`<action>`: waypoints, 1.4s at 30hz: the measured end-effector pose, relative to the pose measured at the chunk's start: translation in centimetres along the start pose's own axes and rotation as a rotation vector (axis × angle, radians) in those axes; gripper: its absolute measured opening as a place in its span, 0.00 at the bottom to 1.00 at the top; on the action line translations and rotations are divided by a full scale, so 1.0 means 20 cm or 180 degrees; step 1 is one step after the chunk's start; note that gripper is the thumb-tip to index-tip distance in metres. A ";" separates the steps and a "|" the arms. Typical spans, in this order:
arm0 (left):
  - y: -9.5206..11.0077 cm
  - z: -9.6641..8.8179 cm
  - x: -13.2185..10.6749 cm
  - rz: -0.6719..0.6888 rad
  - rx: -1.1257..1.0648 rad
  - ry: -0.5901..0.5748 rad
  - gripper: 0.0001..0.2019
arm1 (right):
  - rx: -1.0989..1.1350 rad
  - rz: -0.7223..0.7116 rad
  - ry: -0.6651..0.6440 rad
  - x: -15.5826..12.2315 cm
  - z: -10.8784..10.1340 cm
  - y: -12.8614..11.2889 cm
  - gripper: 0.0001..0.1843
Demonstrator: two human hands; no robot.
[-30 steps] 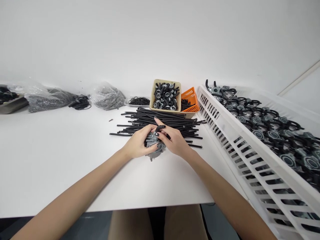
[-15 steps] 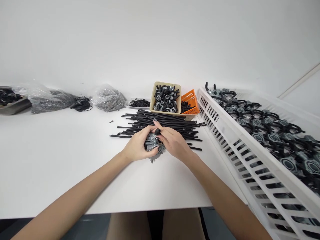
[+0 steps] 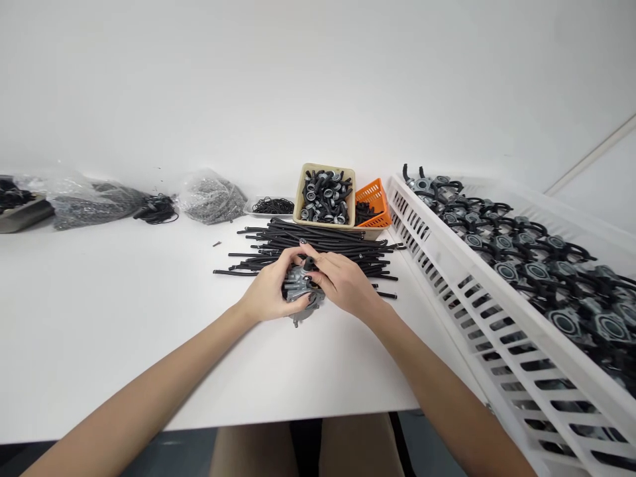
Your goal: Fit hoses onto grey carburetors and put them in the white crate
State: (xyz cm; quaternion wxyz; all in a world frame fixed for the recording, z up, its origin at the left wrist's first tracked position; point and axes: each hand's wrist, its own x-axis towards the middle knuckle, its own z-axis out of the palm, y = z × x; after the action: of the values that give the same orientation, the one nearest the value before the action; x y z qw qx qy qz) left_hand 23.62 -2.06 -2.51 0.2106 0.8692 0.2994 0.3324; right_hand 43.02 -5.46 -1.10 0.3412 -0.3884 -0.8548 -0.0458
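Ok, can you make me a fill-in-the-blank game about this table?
1. The left hand holds a grey part made of ____.
2. The long tubes behind the hands are coloured ____.
3. The little basket beside the cream bin is ____.
4. The big crate is on the picture's ____ side.

Missing words: metal; black; orange; right.

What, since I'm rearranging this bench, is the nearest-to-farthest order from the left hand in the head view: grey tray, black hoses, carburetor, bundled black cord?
1. Carburetor: held in the left hand.
2. Black hoses: piled just beyond that hand.
3. Bundled black cord: farther back, to the left.
4. Grey tray: at the view's far left edge.
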 end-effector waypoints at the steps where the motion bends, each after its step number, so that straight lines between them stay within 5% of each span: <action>1: 0.00 0.00 0.00 -0.0009 -0.0010 -0.0010 0.36 | -0.0028 -0.0001 0.0001 0.00 0.00 0.00 0.26; 10: 0.01 0.00 -0.01 -0.0062 -0.0392 -0.0041 0.41 | 0.0539 0.0266 -0.0017 -0.01 -0.01 0.00 0.23; 15: 0.01 0.00 -0.01 -0.0059 -0.0394 -0.0092 0.45 | 0.1091 0.0546 -0.0224 0.01 -0.03 -0.01 0.09; 20: 0.02 -0.01 -0.01 0.0021 -0.0389 -0.0101 0.47 | 0.0970 0.0248 -0.0023 0.01 -0.03 -0.01 0.04; 25: 0.03 0.01 0.01 0.0154 -0.1858 -0.0023 0.48 | 0.1014 0.0015 0.0356 0.02 -0.07 -0.05 0.06; 32: 0.04 0.06 0.01 -0.1227 -0.3816 -0.0541 0.28 | 0.1224 0.0053 0.0685 0.02 -0.08 -0.07 0.04; 42: 0.08 0.02 0.07 -0.1970 -0.4355 0.0652 0.17 | 0.0891 0.0754 0.0679 0.02 -0.08 0.04 0.09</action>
State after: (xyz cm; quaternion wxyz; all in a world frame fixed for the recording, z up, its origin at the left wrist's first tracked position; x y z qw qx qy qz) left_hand 25.38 -2.46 -1.29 0.7578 0.3858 0.2747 0.4489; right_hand 44.31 -5.18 0.17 0.4833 -0.4279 -0.7602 0.0729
